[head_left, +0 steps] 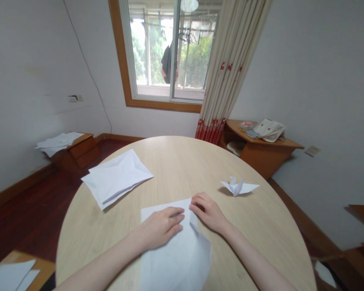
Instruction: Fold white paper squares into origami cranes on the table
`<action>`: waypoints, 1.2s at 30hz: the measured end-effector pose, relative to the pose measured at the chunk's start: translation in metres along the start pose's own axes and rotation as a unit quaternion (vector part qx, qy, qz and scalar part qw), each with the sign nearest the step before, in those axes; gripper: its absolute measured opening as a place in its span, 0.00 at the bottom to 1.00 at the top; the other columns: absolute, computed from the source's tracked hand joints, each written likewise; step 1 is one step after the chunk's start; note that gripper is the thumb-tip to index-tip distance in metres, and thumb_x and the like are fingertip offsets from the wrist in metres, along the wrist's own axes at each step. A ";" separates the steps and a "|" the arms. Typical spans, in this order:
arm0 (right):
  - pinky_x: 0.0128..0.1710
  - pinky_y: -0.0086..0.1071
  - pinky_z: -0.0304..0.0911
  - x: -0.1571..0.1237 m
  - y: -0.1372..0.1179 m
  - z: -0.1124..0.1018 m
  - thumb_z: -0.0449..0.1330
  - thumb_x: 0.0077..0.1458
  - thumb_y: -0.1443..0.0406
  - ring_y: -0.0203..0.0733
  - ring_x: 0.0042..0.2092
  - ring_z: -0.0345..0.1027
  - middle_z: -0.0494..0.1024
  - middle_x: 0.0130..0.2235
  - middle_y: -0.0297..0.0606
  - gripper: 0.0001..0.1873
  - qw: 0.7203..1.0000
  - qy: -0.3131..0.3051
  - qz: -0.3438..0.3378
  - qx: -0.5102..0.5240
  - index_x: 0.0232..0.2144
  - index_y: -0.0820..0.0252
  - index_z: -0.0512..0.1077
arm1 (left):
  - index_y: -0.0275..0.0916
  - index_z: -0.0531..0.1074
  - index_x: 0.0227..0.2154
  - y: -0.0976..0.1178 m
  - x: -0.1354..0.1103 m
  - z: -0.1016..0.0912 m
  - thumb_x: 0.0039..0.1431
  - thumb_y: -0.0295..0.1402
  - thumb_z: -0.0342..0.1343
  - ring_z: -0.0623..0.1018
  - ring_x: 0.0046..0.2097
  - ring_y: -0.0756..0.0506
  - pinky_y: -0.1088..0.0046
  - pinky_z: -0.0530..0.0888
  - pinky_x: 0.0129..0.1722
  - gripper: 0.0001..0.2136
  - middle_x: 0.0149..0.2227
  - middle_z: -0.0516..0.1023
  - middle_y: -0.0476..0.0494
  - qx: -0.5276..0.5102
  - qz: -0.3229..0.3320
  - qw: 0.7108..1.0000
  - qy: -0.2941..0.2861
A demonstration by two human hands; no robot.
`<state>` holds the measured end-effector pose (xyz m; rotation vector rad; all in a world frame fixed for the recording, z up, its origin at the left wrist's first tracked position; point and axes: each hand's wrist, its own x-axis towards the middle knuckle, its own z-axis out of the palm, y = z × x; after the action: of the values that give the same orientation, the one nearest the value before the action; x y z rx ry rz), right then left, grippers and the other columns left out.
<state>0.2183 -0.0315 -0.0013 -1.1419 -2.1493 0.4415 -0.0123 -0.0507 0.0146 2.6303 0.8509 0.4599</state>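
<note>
A white sheet of paper (172, 262) lies on the round wooden table (182, 161) in front of me, its right edge lifted and curling. My left hand (164, 226) rests flat on the sheet with its fingers stretched to the right. At the sheet's upper right corner, my right hand (208, 210) pinches the paper between thumb and fingers. Beyond my right hand stands a folded white paper crane (238, 187) with spread wings.
A stack of white paper (121, 176) lies on the table's left side. More sheets (60, 140) cover a small wooden cabinet at the left wall. A corner desk (261, 141) with a cloth bag (269, 129) stands back right, beside the curtain (230, 68). Further paper (12, 277) is at lower left.
</note>
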 end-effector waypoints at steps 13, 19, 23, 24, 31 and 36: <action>0.35 0.34 0.57 -0.003 -0.002 -0.003 0.57 0.57 0.63 0.41 0.34 0.62 0.68 0.28 0.34 0.11 1.000 0.011 0.012 0.013 0.24 0.58 0.64 | 0.30 0.61 0.58 -0.001 0.002 -0.004 0.62 0.42 0.52 0.65 0.60 0.38 0.53 0.55 0.63 0.26 0.59 0.65 0.30 0.061 -0.007 0.998 -0.032; 0.34 0.34 0.57 -0.003 0.002 -0.002 0.61 0.54 0.66 0.41 0.33 0.61 0.68 0.28 0.33 0.08 1.000 -0.005 0.004 0.004 0.25 0.58 0.65 | 0.30 0.57 0.61 -0.004 0.002 -0.003 0.59 0.50 0.53 0.61 0.63 0.36 0.53 0.54 0.63 0.34 0.63 0.58 0.28 0.075 -0.014 0.996 -0.047; 0.34 0.33 0.57 -0.002 0.005 0.001 0.63 0.54 0.62 0.41 0.34 0.61 0.68 0.28 0.33 0.11 1.000 -0.004 0.015 -0.006 0.25 0.58 0.65 | 0.30 0.53 0.62 -0.001 0.003 0.003 0.57 0.54 0.53 0.56 0.65 0.35 0.52 0.55 0.62 0.39 0.65 0.51 0.26 0.076 -0.019 0.996 -0.040; 0.33 0.33 0.57 -0.001 0.005 0.002 0.63 0.54 0.61 0.41 0.34 0.61 0.68 0.28 0.33 0.11 1.000 -0.004 0.016 -0.012 0.25 0.58 0.65 | 0.30 0.53 0.62 0.000 0.003 0.006 0.56 0.54 0.53 0.55 0.65 0.35 0.52 0.55 0.62 0.39 0.65 0.50 0.26 0.079 -0.024 0.996 -0.034; 0.33 0.33 0.57 0.000 0.003 0.006 0.62 0.56 0.60 0.41 0.34 0.62 0.68 0.29 0.34 0.12 0.999 0.002 0.031 -0.024 0.26 0.58 0.65 | 0.28 0.56 0.60 0.011 0.002 0.028 0.57 0.52 0.53 0.56 0.65 0.33 0.51 0.60 0.60 0.37 0.65 0.49 0.24 0.111 -0.114 0.987 0.025; 0.38 0.36 0.60 0.001 0.004 0.005 0.61 0.56 0.63 0.42 0.37 0.63 0.71 0.32 0.35 0.07 1.000 -0.009 0.018 0.002 0.29 0.58 0.68 | 0.27 0.57 0.59 0.005 0.002 0.036 0.50 0.57 0.56 0.52 0.65 0.30 0.48 0.56 0.61 0.43 0.65 0.50 0.22 0.133 -0.156 0.977 0.062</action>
<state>0.2164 -0.0283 -0.0069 -1.1794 -2.1449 0.4724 0.0060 -0.0611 -0.0151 2.6487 1.4284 0.4541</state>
